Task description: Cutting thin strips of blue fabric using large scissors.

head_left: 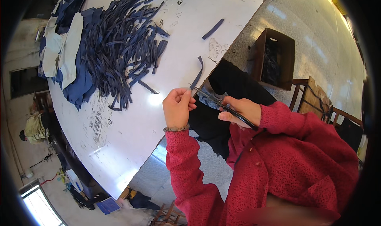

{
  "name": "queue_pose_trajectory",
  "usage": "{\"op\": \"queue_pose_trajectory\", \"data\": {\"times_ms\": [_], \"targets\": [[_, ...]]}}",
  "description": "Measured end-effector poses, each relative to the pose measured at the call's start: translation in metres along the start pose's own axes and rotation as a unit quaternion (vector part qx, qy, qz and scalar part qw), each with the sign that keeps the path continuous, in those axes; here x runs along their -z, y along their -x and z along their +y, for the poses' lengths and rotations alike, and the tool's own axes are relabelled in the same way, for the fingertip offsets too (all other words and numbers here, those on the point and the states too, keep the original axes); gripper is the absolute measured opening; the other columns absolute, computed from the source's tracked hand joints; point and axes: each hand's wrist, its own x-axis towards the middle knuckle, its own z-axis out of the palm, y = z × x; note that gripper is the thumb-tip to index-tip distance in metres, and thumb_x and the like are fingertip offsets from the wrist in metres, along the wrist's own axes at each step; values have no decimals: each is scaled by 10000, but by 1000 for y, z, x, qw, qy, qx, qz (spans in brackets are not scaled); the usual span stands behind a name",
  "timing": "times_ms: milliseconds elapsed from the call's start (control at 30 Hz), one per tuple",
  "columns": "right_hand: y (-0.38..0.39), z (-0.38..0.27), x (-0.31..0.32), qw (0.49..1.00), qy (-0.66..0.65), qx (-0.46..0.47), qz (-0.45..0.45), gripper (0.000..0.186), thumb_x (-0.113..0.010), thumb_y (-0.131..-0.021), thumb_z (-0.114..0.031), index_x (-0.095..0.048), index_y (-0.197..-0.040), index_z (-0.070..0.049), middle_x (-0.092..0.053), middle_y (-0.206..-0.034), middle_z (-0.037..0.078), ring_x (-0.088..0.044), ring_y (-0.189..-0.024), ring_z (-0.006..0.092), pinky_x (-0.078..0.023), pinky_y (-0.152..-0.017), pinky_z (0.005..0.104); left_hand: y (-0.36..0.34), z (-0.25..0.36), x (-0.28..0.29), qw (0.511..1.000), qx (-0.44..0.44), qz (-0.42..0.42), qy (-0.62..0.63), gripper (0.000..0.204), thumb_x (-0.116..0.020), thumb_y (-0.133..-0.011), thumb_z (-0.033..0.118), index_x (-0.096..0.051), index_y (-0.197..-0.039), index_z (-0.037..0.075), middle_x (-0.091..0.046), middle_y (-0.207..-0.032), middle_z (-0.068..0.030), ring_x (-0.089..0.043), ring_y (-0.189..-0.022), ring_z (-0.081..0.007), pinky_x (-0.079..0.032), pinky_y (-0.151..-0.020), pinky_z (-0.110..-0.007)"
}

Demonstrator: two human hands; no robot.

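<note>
At white table edge (pixel 147 143) | left hand (pixel 178 109) pinches navy strip (pixel 199 72), long axis pointing away | right hand (pixel 243 110) grips scissors (pixel 211 97) alongside

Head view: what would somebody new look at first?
Probably the big heap of dark blue strips, upper left on the white table. Next, the bright red top, lower right; near the middle, the right hand holds black scissors and the left hand pinches one strip.

left hand (pixel 177 108): pinches navy strip (pixel 198 72) | right hand (pixel 243 110): grips scissors (pixel 211 97) | strip heap (pixel 121 47): on table (pixel 133 135)
</note>
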Motion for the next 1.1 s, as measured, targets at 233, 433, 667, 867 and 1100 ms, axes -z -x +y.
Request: {"op": "queue_pose_trajectory", "data": {"times_ms": [233, 433, 667, 867, 1100], "targets": [[-9, -7, 3, 1000, 10, -2, -1, 742, -452, -799, -671, -474, -1033, 33, -535, -516, 91, -566, -429, 190, -443, -411, 268, -1, -1, 1, 1000, -10, -7, 0, 168, -594, -850, 168, -592, -884, 4, -597, -648, -41, -542, -503, -90, -405, -485, -189], [-15, -13, 4, 1000, 21, -20, 8, 525, -520, -852, -521, -480, -997, -18, -501, -509, 53, -526, -398, 141, -418, -382, 270, -2, -2, 1, 1000, -11, -11, 5, 164, -597, -848, 167, -593, -877, 5, -599, -647, -42, -544, -504, -92, -404, -484, -191], [-16, -16, 8, 999, 22, -24, -3, 483, -558, -852, -469, -488, -1017, -20, -476, -478, 37, -495, -362, 134, -385, -342, 258, -3, -2, 0, 1000, -11, -6, 7, 160, -596, -849, 162, -591, -877, 5, -598, -646, -43, -546, -505, -95, -403, -481, -194], [-16, -11, 16, 998, -20, -20, -48, 568, -554, -828, -527, -466, -1074, -22, -508, -561, 42, -501, -406, 124, -395, -377, 255, 8, -2, 5, 999, -23, 4, 29, 152, -589, -853, 159, -588, -890, 11, -592, -652, -34, -539, -515, -91, -394, -487, -189], [-3, 2, 43, 978, -158, 84, -105, 681, -519, -807, -604, -388, -1130, -20, -501, -711, 46, -448, -493, 71, -388, -472, 209, 51, -1, 3, 1000, -2, -29, 3, 158, -586, -870, 182, -603, -865, 25, -588, -639, -25, -514, -512, -65, -374, -479, -180]]}}
